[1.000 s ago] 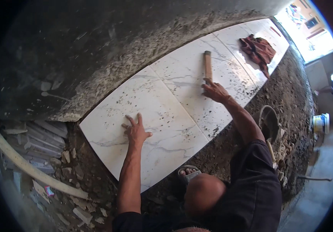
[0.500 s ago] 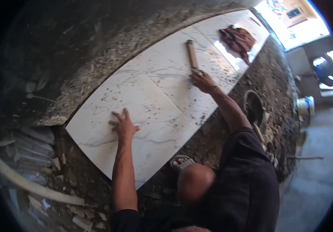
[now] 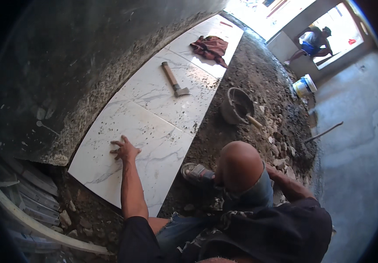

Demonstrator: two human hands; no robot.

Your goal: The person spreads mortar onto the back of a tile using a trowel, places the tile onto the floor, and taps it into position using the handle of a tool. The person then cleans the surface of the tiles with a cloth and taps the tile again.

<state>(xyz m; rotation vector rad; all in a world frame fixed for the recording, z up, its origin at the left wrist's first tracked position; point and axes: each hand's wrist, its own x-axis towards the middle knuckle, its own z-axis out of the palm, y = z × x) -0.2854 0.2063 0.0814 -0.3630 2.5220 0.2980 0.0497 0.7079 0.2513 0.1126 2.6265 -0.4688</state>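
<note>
My left hand (image 3: 125, 150) rests on the nearest white, grey-veined tile (image 3: 145, 175), fingers spread and nothing in them. Farther along the tile row lies a hammer (image 3: 175, 81) with a wooden handle and a blade-like metal head; neither hand touches it. My right forearm (image 3: 290, 182) is drawn back beside my raised knee (image 3: 240, 165), which hides the right hand. Bits of grit are scattered over the tiles. At the far end of the row sits a crumpled reddish-brown cloth (image 3: 211, 47).
A rough dark wall (image 3: 66, 79) borders the tiles on the left. To the right, a dark bucket (image 3: 235, 105) with a wooden handle by it stands on rubble-strewn soil. Beyond are a white pail (image 3: 304, 85), a stick (image 3: 325, 132) and another person (image 3: 314, 44) crouching at an opening.
My right hand has let go of the hammer and pulled back behind the knee, leaving the hammer on the tile. My left hand stays on the tile. The view has swung right.
</note>
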